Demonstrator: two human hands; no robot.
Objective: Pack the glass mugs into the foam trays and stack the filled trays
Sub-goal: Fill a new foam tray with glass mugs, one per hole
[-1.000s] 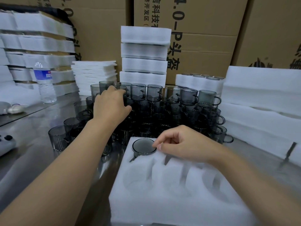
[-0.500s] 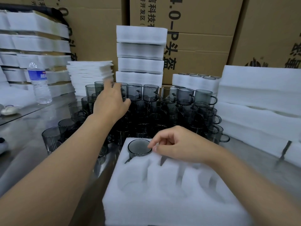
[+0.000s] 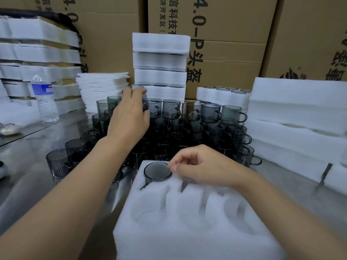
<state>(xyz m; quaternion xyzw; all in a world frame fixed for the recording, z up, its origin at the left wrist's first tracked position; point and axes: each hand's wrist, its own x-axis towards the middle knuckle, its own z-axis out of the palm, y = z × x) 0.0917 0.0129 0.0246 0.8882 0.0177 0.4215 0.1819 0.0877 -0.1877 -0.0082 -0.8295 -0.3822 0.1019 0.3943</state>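
While the left hand point(image 3: 129, 117) is raised at 12 o'clock over the loose mugs point(image 3: 191, 126), its fingers are curled round one grey glass mug point(image 3: 144, 102), which is held clear above the back row. That held mug is blurred, and its handle cannot be made out.

The open foam tray point(image 3: 187, 231) lies nearest the viewer at 6 o'clock on the metal table point(image 3: 28, 184). One seated mug point(image 3: 157, 170) occupies the pocket at the tray's 11 o'clock corner, upright, rim level with the foam, its handle in the slot pointing toward 7 o'clock. The other visible pockets hold nothing.

The right hand point(image 3: 202, 166) rests on the tray's far edge at 3 o'clock of the seated mug. Its fingers are curled and no object is seen in them. The fingertips lie just beside the mug's rim; whether they touch it cannot be told.

The loose mugs stand packed together, some stacked, from 10 to 2 o'clock of the tray.

Beyond them at 12 o'clock stands a stack of foam trays point(image 3: 159, 61). A pile of foam sheets point(image 3: 103, 85) sits at 11 o'clock, a water bottle point(image 3: 45, 98) at 10 o'clock, and a mug-filled tray point(image 3: 223, 98) at 1 o'clock. Further foam trays point(image 3: 296, 113) are heaped at 2 o'clock. Cardboard cartons point(image 3: 234, 34) form the backdrop.
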